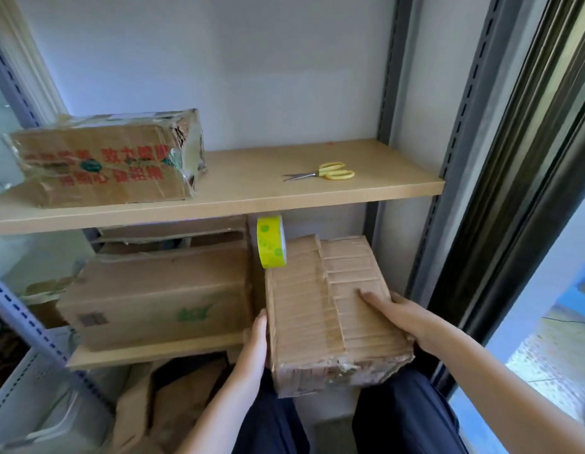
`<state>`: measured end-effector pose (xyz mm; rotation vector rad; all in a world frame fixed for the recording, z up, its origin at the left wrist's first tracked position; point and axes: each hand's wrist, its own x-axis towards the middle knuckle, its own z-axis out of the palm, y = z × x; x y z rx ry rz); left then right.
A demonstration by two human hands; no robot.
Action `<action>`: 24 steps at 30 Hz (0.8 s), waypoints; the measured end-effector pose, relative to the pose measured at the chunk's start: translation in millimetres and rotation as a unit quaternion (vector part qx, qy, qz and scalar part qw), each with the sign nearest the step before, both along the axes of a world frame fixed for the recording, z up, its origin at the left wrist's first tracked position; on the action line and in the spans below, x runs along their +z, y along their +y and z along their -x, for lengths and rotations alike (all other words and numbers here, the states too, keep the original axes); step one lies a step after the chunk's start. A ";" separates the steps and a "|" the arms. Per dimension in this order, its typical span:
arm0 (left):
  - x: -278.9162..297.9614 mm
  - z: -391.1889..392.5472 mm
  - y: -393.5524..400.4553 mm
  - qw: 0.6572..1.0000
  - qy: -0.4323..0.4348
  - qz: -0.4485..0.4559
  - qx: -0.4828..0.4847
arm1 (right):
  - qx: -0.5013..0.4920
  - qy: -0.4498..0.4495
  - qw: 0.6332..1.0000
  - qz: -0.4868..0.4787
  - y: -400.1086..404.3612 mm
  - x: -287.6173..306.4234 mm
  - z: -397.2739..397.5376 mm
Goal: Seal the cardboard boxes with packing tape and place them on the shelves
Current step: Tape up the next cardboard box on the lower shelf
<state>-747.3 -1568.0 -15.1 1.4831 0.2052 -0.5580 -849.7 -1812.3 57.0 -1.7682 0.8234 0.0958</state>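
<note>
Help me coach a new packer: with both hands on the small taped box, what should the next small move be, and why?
Probably slide the small box forward onto the lower shelf. The left hand presses its side and the right hand rests on its top corner; its near end overhangs the lap. The tape roll stands at its far left corner and the larger box fills the left, so push straight and gently.

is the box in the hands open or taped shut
Taped shut: the box in the hands has its top flaps down flat, with bands of tape running across them and over the edges.
</note>
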 end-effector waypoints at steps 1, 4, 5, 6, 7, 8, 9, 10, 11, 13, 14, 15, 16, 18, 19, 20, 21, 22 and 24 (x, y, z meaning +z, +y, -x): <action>-4.7 5.3 -1.5 0.999 0.019 0.038 0.002 | -0.020 -0.016 0.999 -0.041 2.5 -9.4 6.2; 13.7 32.9 -1.9 0.994 -0.010 0.070 -0.081 | -0.068 -0.073 0.990 -0.095 11.8 -32.5 22.7; 11.2 35.4 1.5 0.992 -0.025 0.063 -0.104 | -0.069 -0.079 0.990 -0.099 14.9 -38.2 27.4; 8.8 37.1 5.9 0.990 -0.039 0.046 -0.127 | -0.070 -0.082 0.988 -0.106 17.9 -41.4 31.9; 5.0 38.5 11.5 0.987 -0.049 0.037 -0.150 | -0.073 -0.083 0.986 -0.122 19.5 -45.1 35.9; 4.3 40.7 17.5 0.983 -0.054 0.022 -0.171 | -0.078 -0.085 0.984 -0.136 20.9 -47.2 39.1; 2.7 42.1 23.2 0.980 -0.055 0.013 -0.190 | -0.083 -0.082 0.983 -0.145 21.0 -50.9 41.0; -0.3 44.1 27.5 0.977 -0.055 -0.001 -0.208 | -0.089 -0.080 0.982 -0.146 22.1 -54.4 42.6; -4.1 45.7 30.2 0.973 -0.059 -0.011 -0.222 | -0.092 -0.076 0.983 -0.141 23.0 -58.2 43.8; -3.7 52.5 31.4 0.971 -0.073 -0.021 -0.227 | -0.094 -0.080 0.984 -0.132 26.5 -63.8 47.3; -2.1 56.2 29.6 0.973 -0.079 -0.030 -0.215 | -0.096 -0.084 0.982 -0.138 28.1 -66.6 49.2; 0.5 59.0 28.1 0.974 -0.090 -0.042 -0.204 | -0.096 -0.086 0.980 -0.149 28.4 -68.7 51.4; 4.6 61.3 26.9 0.974 -0.103 -0.055 -0.195 | -0.092 -0.089 0.979 -0.157 28.7 -68.2 53.4; 9.8 61.7 26.5 0.972 -0.126 -0.061 -0.189 | -0.080 -0.098 0.980 -0.156 25.4 -66.6 55.9; 10.3 58.4 28.0 0.970 -0.138 -0.063 -0.191 | -0.072 -0.105 0.982 -0.142 24.1 -63.1 56.1; 11.3 54.8 28.8 0.969 -0.149 -0.068 -0.184 | -0.064 -0.110 0.985 -0.115 22.4 -58.8 55.1; 13.3 50.9 28.9 0.972 -0.161 -0.080 -0.153 | -0.054 -0.117 0.989 -0.077 20.6 -53.9 52.3; 16.7 45.6 28.5 0.975 -0.181 -0.089 -0.098 | -0.047 -0.126 0.991 -0.022 20.5 -45.3 48.8; 34.0 34.5 24.6 0.961 -0.257 -0.090 0.059 | -0.044 -0.160 0.974 0.153 20.4 -25.0 37.1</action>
